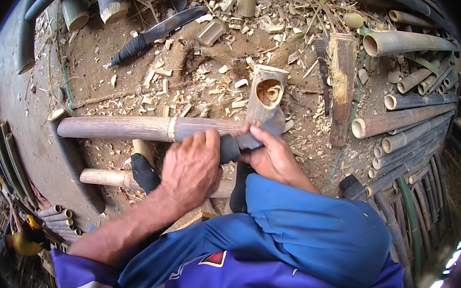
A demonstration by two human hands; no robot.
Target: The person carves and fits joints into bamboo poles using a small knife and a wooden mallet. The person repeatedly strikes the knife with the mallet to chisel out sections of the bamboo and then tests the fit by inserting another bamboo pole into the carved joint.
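My left hand is closed round the dark handle of a knife, whose broad blade points right. My right hand pinches that blade, thumb along it; its other fingers are partly hidden underneath. Just beyond both hands lies a long bamboo pole, running left to right. Its right end meets a short, thick bamboo piece with a wide hole, in which a curled shaving shows. The blade lies against the lower part of this junction.
A second large knife with a black-wrapped handle lies farther off. Chips and shavings cover the ground. Cut bamboo poles are stacked at the right; a bamboo crosspiece stands under the long pole's left end. A split wooden slab lies right of the hands.
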